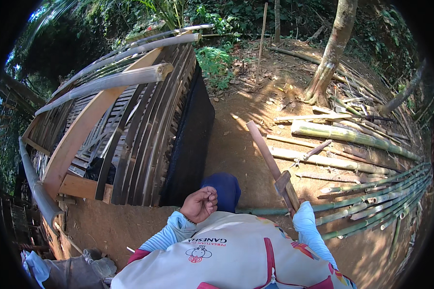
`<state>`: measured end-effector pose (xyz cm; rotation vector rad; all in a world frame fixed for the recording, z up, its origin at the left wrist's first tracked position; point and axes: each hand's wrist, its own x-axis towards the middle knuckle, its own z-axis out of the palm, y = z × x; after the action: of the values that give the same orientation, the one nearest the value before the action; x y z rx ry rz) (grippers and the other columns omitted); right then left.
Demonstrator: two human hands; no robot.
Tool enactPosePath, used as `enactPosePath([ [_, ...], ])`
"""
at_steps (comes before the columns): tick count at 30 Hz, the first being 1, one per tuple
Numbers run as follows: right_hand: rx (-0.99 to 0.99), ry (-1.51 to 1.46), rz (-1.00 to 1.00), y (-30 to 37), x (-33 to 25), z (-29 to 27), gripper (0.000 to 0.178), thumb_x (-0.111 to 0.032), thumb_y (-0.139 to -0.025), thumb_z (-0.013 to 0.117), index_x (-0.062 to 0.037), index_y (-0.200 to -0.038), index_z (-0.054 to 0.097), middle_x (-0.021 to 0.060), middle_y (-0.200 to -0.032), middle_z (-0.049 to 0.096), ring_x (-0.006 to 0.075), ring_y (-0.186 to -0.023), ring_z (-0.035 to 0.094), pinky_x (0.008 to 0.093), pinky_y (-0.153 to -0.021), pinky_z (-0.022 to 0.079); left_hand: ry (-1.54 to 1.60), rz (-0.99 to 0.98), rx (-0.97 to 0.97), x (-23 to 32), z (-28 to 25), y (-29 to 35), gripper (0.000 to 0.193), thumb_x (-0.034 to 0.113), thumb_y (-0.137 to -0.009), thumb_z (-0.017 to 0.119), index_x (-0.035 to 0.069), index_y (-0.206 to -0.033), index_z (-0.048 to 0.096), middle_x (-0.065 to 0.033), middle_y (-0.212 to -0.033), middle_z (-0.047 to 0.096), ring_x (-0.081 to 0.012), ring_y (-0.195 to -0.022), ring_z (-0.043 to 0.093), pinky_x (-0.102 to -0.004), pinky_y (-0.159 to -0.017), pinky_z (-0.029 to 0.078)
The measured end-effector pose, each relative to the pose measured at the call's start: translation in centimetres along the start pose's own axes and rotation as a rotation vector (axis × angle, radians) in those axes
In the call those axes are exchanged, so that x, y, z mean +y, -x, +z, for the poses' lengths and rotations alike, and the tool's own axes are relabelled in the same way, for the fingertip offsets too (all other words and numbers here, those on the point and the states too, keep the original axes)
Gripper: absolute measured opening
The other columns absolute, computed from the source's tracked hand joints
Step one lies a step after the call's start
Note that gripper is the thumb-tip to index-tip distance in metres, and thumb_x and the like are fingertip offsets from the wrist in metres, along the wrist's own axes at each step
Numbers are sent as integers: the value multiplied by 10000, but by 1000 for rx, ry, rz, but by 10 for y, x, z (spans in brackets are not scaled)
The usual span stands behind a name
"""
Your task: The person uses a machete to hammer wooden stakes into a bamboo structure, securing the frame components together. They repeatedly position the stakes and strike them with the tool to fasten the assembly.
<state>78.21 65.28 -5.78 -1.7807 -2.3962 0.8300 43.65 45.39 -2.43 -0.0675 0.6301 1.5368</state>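
Right grip [300, 204], wooden piece [266, 153], slanting forward-left

Bright dappled sunlight, dark curved fisheye edges.

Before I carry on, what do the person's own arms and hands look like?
The left sleeve is light blue and ridged, meeting maroon trim higher up; the right sleeve is light blue too, with folds. The left hand is ungloved, with a dark band at its wrist. The right hand is mostly hidden.
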Motion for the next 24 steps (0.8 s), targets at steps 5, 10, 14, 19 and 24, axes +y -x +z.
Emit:
enactPosePath([
  [5, -81, 234, -312, -81, -57, -45, 428, -254, -760, 812, -74, -1079, 590, 210, -922, 633, 378, -832, 633, 443, -750, 510, 130, 132, 10, 11, -6, -36, 89, 155, -836, 523, 74, -862, 552, -8, -737, 449, -115, -588, 396, -270, -539, 364],
  [10, -146, 395, -714, -174, -137, -58, 520, -239, -712, 856, -30, -1113, 599, 207, -1003, 650, 371, -954, 634, 420, -862, 496, -35, 465, 175, 46, -10, -59, 140, 159, -897, 511, 62, -976, 576, 38, -703, 376, -69, -540, 331, -241, -495, 295],
  [14, -382, 489, -728, -236, -202, -66, 618, -300, -699, 865, -25, -1180, 591, 211, -1073, 655, 368, -1048, 627, 416, -902, 490, -148, 745, 343, 81, 5, -80, 270, 238, -968, 548, 54, -1163, 585, 58, -699, 336, -53, -544, 302, -231, -502, 267],
  [19, -587, 527, -895, -283, -280, -88, 626, -309, -700, 850, -12, -1194, 607, 216, -1051, 675, 370, -1017, 647, 414, -887, 491, -162, 835, 322, 106, -4, -91, 249, 325, -1017, 511, 132, -859, 513, 57, -652, 311, -60, -516, 268, -249, -477, 245],
  [24, -730, 425, -900, -314, -336, -108, 405, -215, -709, 832, -37, -1035, 670, 134, -920, 704, 234, -871, 669, 341, -776, 490, -71, 972, 491, 108, 14, -93, 328, 371, -1027, 485, 163, -779, 432, 59, -618, 283, -66, -499, 245, -253, -462, 230],
])
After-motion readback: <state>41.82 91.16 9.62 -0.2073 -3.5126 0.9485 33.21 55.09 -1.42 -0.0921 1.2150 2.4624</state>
